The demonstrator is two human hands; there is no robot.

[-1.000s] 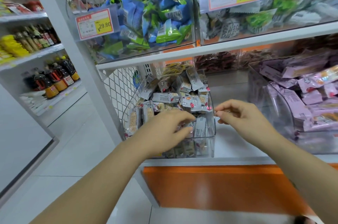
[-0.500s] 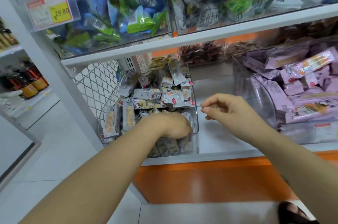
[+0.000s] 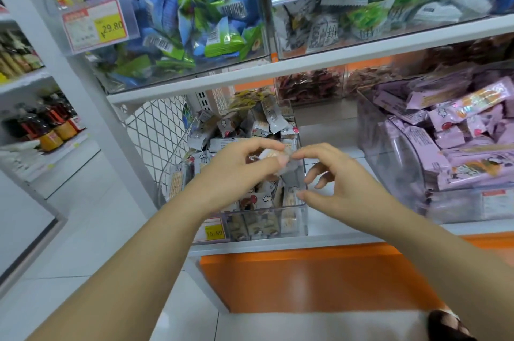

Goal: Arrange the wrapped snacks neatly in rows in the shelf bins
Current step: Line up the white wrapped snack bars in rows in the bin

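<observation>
A clear plastic bin on the lower shelf holds a jumbled heap of grey and white wrapped snacks. Above the bin, my left hand holds one small wrapped snack between thumb and fingers. My right hand hovers just to its right; its index fingertip touches the right end of that wrapper, and its other fingers are spread and loosely bent. Much of the bin's middle is hidden behind my hands.
A second clear bin of purple wrapped snacks stands to the right. Bins of blue-green packets and grey-green packets sit on the shelf above. White mesh panel borders the left. A bottle shelf is far left.
My left hand came up out of the bin with one wrapped snack. My right hand opened its fingers and reached across to the wrapper's end.
</observation>
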